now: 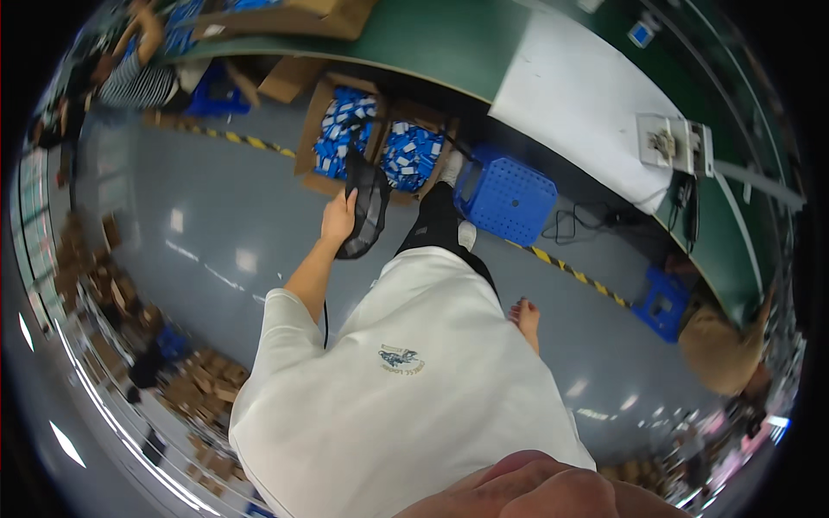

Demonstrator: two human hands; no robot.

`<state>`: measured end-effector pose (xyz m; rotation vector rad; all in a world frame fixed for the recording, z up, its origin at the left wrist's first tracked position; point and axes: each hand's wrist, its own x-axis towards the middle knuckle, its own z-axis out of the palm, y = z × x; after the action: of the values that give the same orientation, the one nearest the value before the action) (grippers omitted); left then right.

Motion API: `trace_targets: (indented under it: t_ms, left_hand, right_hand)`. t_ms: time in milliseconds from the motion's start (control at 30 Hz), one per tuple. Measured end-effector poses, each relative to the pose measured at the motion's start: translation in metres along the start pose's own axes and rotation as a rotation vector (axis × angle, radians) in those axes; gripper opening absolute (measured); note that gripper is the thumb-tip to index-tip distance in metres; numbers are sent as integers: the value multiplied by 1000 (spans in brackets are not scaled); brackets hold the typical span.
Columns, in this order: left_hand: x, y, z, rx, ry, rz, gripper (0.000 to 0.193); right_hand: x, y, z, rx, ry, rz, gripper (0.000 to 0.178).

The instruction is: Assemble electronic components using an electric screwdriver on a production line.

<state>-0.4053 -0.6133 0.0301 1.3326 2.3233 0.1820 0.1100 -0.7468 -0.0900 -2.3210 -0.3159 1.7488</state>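
My left hand [338, 217] is closed on a black bag [370, 211], which looks partly see-through and hangs in front of my left side. A thin black cord shows below my left arm. My right hand [525, 319] hangs beside my right hip, its fingers loosely bent and apart, with nothing visible in it. Beyond the bag, two cardboard boxes [304, 154] on the floor hold many small blue-and-white packets [413, 154]. A blue plastic stool [509, 200] stands ahead of me, just right of my legs.
A long green table [423, 53] curves across the far side, bearing a white sheet [574, 95] and a small device [673, 145]. Black cables lie near the stool. Yellow-black tape [570, 266] marks the floor. People sit at far left and right; cardboard boxes [203, 384] are piled lower left.
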Motion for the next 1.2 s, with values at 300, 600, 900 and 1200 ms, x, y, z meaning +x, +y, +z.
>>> trace_targets:
  t_ms: [300, 600, 900, 1200]
  left_hand:
    - [-192, -242, 62, -66, -194, -462, 45]
    - [-238, -475, 13, -78, -65, -720, 55]
    - [-102, -648, -117, -103, 15, -680, 51]
    - [86, -687, -228, -138, 25, -697, 50]
  right_hand:
    - [-17, -6, 14, 111, 150, -35, 24]
    - [-67, 7, 308, -125, 40, 7, 26]
    - [-135, -47, 550, -542, -85, -306, 34]
    - [-21, -194, 777, -925, -182, -430, 45]
